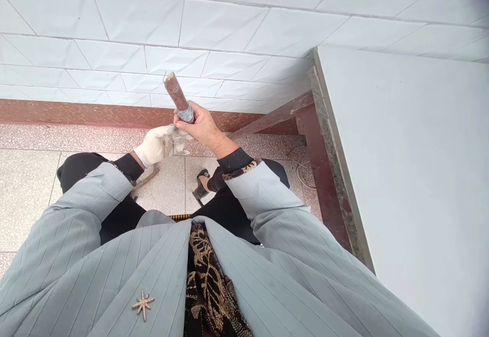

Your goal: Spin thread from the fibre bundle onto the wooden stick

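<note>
My right hand (202, 129) is bare and closed around the lower end of a reddish-brown stick-like handle (175, 91) with a silvery wire-wound band (186, 114) just above my fingers. The handle points up and to the left, towards the tiled wall. My left hand (158, 145) wears a white knit glove and is curled up against my right hand from below left; what it grips, if anything, is hidden. Both arms are in grey pinstriped sleeves over black cuffs.
White wall tiles (214, 31) face me above a reddish-brown skirting (76, 113) and a speckled floor (26, 184). A pale slab (412, 163) with a rough stone edge stands close on my right. My dark-trousered legs and sandalled feet (201, 184) are below.
</note>
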A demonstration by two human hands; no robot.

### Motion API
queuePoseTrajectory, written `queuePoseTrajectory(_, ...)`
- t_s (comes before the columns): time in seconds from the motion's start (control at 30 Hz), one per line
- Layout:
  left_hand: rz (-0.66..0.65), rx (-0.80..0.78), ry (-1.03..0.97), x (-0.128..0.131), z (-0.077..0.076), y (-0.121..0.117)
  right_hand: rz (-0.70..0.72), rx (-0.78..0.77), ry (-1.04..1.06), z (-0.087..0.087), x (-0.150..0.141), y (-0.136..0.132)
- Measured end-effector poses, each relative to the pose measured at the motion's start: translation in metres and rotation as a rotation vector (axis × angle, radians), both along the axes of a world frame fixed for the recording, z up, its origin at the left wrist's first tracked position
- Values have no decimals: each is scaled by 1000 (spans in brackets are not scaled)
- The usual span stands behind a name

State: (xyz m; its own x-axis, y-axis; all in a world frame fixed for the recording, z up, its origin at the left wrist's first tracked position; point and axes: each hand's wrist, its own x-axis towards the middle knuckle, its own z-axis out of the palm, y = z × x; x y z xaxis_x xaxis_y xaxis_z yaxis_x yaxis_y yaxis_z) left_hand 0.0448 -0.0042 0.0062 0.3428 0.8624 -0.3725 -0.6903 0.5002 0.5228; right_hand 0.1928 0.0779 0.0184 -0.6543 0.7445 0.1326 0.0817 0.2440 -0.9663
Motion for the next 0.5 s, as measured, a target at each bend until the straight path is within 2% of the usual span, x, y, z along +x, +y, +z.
queuePoseTrajectory(0.07,28,95,106,-2,-6,3,-74,-29,-13,0,0,2)
queuePoseTrajectory(0.13,73,250,292,-8,-13,6,-138,-75,-20,1,0,4)
queuePoseTrajectory(0.23,315,580,750,-25,-15,9,-211,-166,-36,1,0,6)
queuePoseTrajectory(0.3,449,870,1086,-38,-8,9,-253,-203,-56,2,0,8)
queuePoseTrajectory(0.4,206,1325,1426,-50,7,8,-266,-221,-83,3,-1,8)
queuePoseTrajectory(0.5,-91,1548,1652,-54,16,10,-253,-230,-86,5,-1,7)
